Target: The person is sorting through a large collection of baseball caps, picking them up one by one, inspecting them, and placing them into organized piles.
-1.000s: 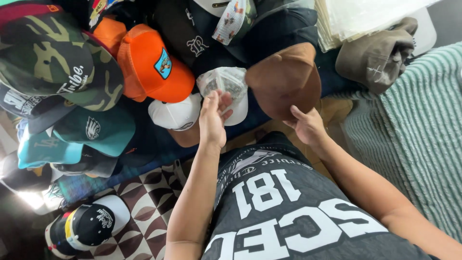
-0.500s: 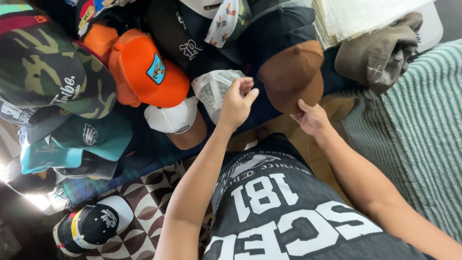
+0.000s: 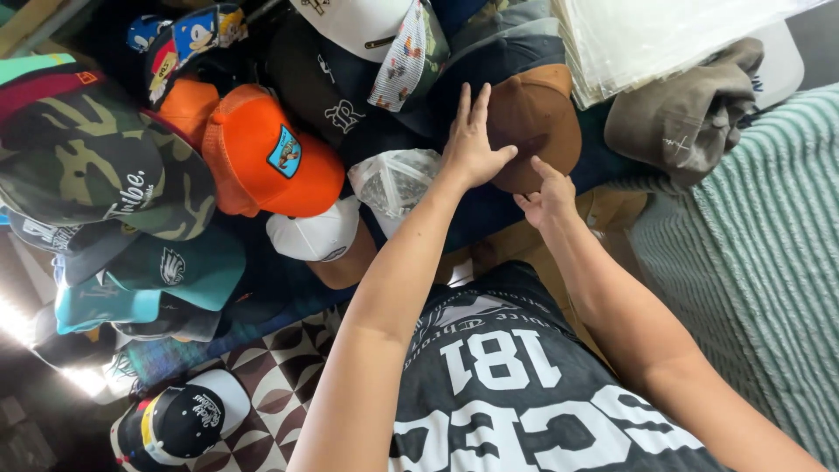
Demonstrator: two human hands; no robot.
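My left hand [image 3: 472, 140] lies flat with fingers spread on the dark cap beside a brown cap [image 3: 544, 122]. My right hand [image 3: 549, 194] touches the near edge of that brown cap with its fingertips; nothing is gripped. Just left of my left wrist sits a white mesh-backed cap [image 3: 395, 179] and below it a plain white cap [image 3: 315, 234]. An orange cap with a blue patch [image 3: 271, 157] lies further left.
Several caps crowd the left: a camouflage one [image 3: 96, 166], teal ones [image 3: 175, 271], a black and white one [image 3: 183, 421] on a patterned floor. A grey folded garment [image 3: 690, 114] and clear plastic bags [image 3: 647, 35] lie at the back right, a green striped blanket [image 3: 760, 262] on the right.
My left hand has left the white mesh cap and moved up and right onto the dark cap beside the brown one. My right hand has reached up to the brown cap's edge.
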